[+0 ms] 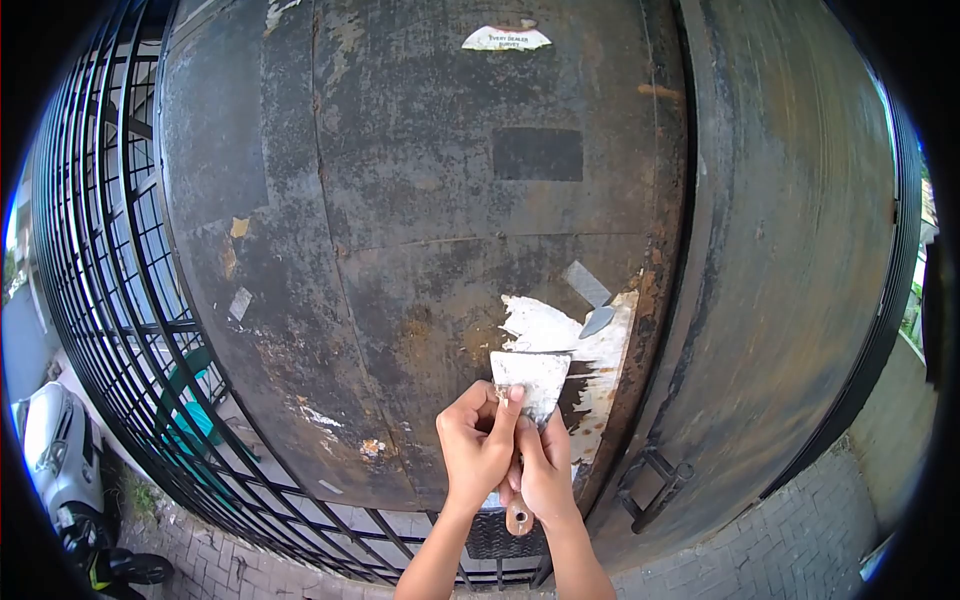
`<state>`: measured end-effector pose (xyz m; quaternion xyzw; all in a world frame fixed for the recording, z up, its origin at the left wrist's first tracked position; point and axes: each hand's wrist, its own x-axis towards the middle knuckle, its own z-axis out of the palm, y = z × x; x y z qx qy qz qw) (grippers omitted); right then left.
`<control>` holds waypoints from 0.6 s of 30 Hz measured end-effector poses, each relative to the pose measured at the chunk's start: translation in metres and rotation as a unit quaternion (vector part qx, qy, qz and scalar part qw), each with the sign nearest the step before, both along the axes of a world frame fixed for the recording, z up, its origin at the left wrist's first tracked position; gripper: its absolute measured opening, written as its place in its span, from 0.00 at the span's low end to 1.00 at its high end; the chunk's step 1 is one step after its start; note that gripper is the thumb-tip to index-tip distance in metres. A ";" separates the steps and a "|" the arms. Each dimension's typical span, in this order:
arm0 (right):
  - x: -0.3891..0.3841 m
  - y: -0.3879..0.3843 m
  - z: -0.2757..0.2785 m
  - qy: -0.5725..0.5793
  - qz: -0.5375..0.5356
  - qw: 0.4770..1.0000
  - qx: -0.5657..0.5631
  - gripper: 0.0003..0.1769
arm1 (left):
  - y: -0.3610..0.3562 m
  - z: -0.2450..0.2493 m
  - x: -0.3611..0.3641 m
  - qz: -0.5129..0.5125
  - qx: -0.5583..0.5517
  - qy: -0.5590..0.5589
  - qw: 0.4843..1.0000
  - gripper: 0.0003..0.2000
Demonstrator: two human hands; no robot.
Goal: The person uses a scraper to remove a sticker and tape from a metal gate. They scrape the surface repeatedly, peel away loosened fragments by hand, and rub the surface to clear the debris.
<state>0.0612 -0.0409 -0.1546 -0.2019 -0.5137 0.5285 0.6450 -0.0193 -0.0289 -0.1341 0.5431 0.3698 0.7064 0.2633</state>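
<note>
a: the hands first. what are they doing?
b: both are clenched around one scraper [530, 382]. the left hand [478, 447] grips it high up, with its fingertips pressed on the lower part of the blade. the right hand [547, 472] is wrapped round the handle just below, touching the left.
a: and where is the scraper?
b: low and a little right of centre on a big rusty metal door [420, 200]. the blade points up and lies against the metal. its top edge meets the torn white paper [560, 335] stuck there. the wooden end of the handle, with a hole in it, pokes out below the hands.
a: what is the paper like?
b: a ragged white patch, with streaks running down beside the blade along the door's right seam. a grey strip of tape [587, 284] sits at its upper edge.
a: anything else on the door?
b: a torn white label [505, 38] near the top, its print too small to read, and a dark rectangular patch [537, 154] below that. a latch [655, 480] hangs low on the panel to the right.
a: and around it?
b: a black barred gate [110, 260] stands to the left, a parked scooter [55, 450] is at the lower left, and there is brick paving [790, 545] underfoot.
</note>
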 end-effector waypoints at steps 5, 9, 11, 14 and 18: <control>-0.001 0.002 -0.005 0.000 -0.004 1.000 0.014 0.15 | 0.007 -0.012 0.001 0.002 0.023 0.001 1.000 0.14; 0.003 0.002 -0.007 -0.017 -0.012 1.000 0.006 0.15 | 0.001 -0.007 0.005 -0.004 0.006 -0.015 1.000 0.14; 0.003 0.003 -0.010 -0.028 -0.024 0.999 0.026 0.16 | 0.003 -0.013 0.005 0.010 0.028 -0.005 1.000 0.14; 0.006 -0.002 0.000 -0.012 0.006 1.000 -0.001 0.17 | -0.001 -0.003 0.004 -0.009 -0.001 -0.008 1.000 0.13; 0.006 0.000 -0.007 -0.022 -0.010 1.000 0.010 0.17 | -0.001 -0.010 0.007 0.006 0.010 -0.003 1.000 0.15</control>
